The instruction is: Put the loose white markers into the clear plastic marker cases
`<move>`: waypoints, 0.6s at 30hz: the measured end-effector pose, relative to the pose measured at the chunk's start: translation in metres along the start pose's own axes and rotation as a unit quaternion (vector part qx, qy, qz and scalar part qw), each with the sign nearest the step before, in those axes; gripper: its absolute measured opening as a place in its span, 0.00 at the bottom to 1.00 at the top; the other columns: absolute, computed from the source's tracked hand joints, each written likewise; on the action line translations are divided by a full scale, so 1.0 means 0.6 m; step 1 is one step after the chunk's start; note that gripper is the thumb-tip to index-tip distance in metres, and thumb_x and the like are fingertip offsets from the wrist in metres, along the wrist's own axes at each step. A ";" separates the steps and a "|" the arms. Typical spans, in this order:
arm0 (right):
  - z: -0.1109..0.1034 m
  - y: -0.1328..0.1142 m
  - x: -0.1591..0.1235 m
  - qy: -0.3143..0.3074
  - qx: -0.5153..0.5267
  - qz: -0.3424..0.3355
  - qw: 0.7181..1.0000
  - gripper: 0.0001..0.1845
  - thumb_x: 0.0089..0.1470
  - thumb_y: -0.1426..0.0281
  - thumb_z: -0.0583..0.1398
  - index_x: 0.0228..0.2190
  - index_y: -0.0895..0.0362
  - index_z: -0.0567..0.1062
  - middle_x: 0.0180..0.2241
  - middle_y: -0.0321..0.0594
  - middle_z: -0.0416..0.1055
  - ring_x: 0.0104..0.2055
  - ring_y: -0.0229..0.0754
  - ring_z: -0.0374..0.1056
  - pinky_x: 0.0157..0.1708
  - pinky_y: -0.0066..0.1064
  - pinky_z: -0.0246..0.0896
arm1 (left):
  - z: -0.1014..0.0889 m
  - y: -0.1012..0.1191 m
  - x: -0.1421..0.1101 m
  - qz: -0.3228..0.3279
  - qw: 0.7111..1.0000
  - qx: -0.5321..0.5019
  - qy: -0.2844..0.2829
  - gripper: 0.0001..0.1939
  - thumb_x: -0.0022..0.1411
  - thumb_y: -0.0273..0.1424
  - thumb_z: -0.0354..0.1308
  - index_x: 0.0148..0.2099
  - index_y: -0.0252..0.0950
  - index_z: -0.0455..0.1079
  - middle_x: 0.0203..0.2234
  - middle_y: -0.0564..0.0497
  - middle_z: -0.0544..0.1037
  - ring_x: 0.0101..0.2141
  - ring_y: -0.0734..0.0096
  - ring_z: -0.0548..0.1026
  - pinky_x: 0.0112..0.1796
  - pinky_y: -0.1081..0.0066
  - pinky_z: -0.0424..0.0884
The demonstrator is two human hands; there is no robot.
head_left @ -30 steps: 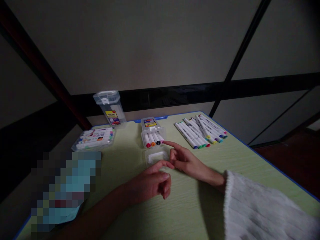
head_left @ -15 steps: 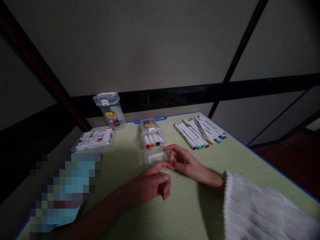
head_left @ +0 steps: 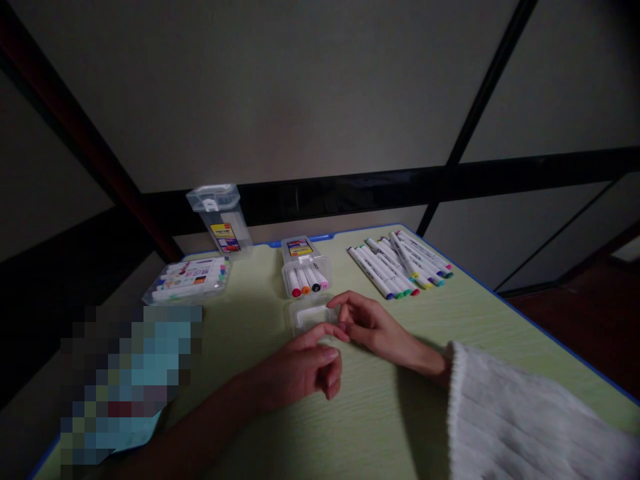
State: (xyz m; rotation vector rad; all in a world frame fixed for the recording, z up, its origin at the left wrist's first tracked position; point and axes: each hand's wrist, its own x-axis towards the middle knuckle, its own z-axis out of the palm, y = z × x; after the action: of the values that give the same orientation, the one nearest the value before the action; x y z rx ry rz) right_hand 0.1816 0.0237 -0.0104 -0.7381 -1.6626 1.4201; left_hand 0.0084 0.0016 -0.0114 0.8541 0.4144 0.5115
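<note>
Near the middle of the table, my left hand [head_left: 305, 373] is held with its index finger stretched out and the other fingers loosely curled, holding nothing. Its fingertip meets or overlaps the fingers of my right hand [head_left: 367, 323]; contact is hard to tell. My right hand is loosely bent, index finger pointing left, with nothing visible in it. Just beyond both hands, a clear plastic lid [head_left: 300, 320] lies partly hidden by them. Behind it, a clear marker box [head_left: 295, 247] lies with its open end toward me. Several white markers [head_left: 305, 277] inside show red, orange, black and pink ends.
Loose white markers [head_left: 395, 267] lie in a group at right. An upright clear box [head_left: 225, 220] stands at back left, a flat case of markers [head_left: 187, 280] before it. A pixelated blue item [head_left: 155, 360] lies left. The green table [head_left: 240, 293] has a blue edge, with a wall behind.
</note>
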 end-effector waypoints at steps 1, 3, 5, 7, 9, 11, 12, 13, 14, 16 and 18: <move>0.000 0.000 0.000 0.001 -0.002 0.001 1.000 0.13 0.48 0.74 0.56 0.39 0.59 0.64 0.21 0.28 0.57 0.21 0.31 0.51 0.22 0.26 0.45 | 0.000 0.000 0.000 0.001 1.000 0.000 0.001 0.13 0.56 0.32 0.56 0.42 0.36 0.58 0.18 0.58 0.68 0.19 0.78 0.67 0.24 0.73 0.53; 0.000 0.001 0.000 0.002 -0.004 0.002 1.000 0.12 0.48 0.74 0.57 0.38 0.59 0.65 0.21 0.28 0.57 0.21 0.31 0.51 0.22 0.26 0.45 | 0.000 0.000 0.000 0.003 1.000 -0.001 -0.001 0.13 0.56 0.31 0.56 0.42 0.36 0.58 0.18 0.58 0.68 0.19 0.78 0.67 0.24 0.73 0.53; 0.000 0.001 0.000 0.002 -0.002 0.002 1.000 0.12 0.48 0.73 0.57 0.38 0.59 0.65 0.21 0.28 0.58 0.21 0.31 0.51 0.21 0.26 0.45 | -0.001 0.000 0.000 0.001 1.000 -0.001 -0.001 0.12 0.57 0.31 0.56 0.42 0.36 0.58 0.18 0.58 0.68 0.19 0.78 0.67 0.24 0.73 0.54; 0.000 0.001 0.000 0.003 0.004 -0.002 1.000 0.11 0.49 0.73 0.57 0.37 0.59 0.65 0.21 0.28 0.59 0.21 0.31 0.52 0.21 0.26 0.45 | -0.002 -0.001 0.000 0.003 1.000 -0.001 -0.003 0.12 0.57 0.31 0.56 0.42 0.36 0.58 0.18 0.58 0.68 0.19 0.78 0.67 0.24 0.73 0.54; 0.001 0.001 0.000 0.003 0.007 -0.005 1.000 0.10 0.49 0.74 0.57 0.37 0.59 0.65 0.21 0.28 0.59 0.21 0.31 0.53 0.21 0.26 0.46 | -0.003 -0.002 0.001 0.007 1.000 -0.002 -0.003 0.12 0.57 0.31 0.56 0.42 0.36 0.59 0.18 0.58 0.69 0.19 0.79 0.67 0.24 0.74 0.54; 0.001 0.001 0.000 0.002 0.008 -0.006 1.000 0.10 0.48 0.74 0.57 0.36 0.59 0.65 0.21 0.29 0.60 0.21 0.31 0.54 0.22 0.26 0.47 | -0.003 -0.002 0.001 0.007 1.000 -0.003 0.001 0.12 0.57 0.31 0.56 0.42 0.35 0.60 0.18 0.58 0.69 0.19 0.79 0.67 0.24 0.74 0.54; 0.000 0.001 0.000 0.002 0.007 -0.005 1.000 0.10 0.48 0.74 0.57 0.36 0.58 0.65 0.21 0.29 0.60 0.21 0.31 0.54 0.22 0.26 0.47 | -0.003 -0.002 0.001 0.005 1.000 -0.004 0.003 0.12 0.56 0.31 0.56 0.42 0.35 0.60 0.17 0.58 0.69 0.19 0.79 0.67 0.24 0.74 0.55; 0.000 0.002 0.000 0.003 0.006 -0.004 1.000 0.10 0.48 0.74 0.57 0.36 0.58 0.65 0.21 0.29 0.60 0.21 0.31 0.54 0.22 0.26 0.47 | -0.003 -0.002 0.001 0.003 1.000 -0.005 0.006 0.12 0.56 0.31 0.57 0.42 0.35 0.61 0.17 0.57 0.69 0.19 0.79 0.67 0.24 0.74 0.55; 0.000 0.002 0.000 0.005 0.004 -0.002 1.000 0.10 0.48 0.73 0.57 0.35 0.58 0.65 0.21 0.29 0.60 0.21 0.31 0.54 0.22 0.26 0.47 | -0.003 -0.002 0.001 0.000 1.000 -0.006 0.008 0.12 0.56 0.31 0.57 0.42 0.34 0.61 0.17 0.57 0.69 0.19 0.79 0.67 0.24 0.74 0.55; -0.001 0.004 0.000 0.009 0.002 0.003 1.000 0.09 0.48 0.72 0.57 0.35 0.58 0.66 0.20 0.28 0.60 0.21 0.31 0.54 0.22 0.26 0.48 | -0.003 -0.002 0.001 -0.002 1.000 -0.006 0.011 0.13 0.56 0.31 0.57 0.43 0.33 0.62 0.17 0.57 0.69 0.19 0.79 0.68 0.24 0.74 0.56; -0.001 0.004 0.000 0.011 -0.001 0.004 1.000 0.09 0.49 0.71 0.58 0.35 0.58 0.66 0.20 0.28 0.59 0.21 0.31 0.54 0.22 0.26 0.48 | -0.005 -0.003 0.001 -0.002 1.000 -0.006 0.011 0.13 0.55 0.31 0.57 0.43 0.32 0.63 0.17 0.57 0.69 0.19 0.79 0.67 0.24 0.74 0.56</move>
State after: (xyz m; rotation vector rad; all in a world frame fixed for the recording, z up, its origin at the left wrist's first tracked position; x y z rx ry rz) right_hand 0.1816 0.0246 -0.0129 -0.7610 -1.6454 1.4116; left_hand 0.0079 0.0026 -0.0145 0.8375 0.4331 0.5206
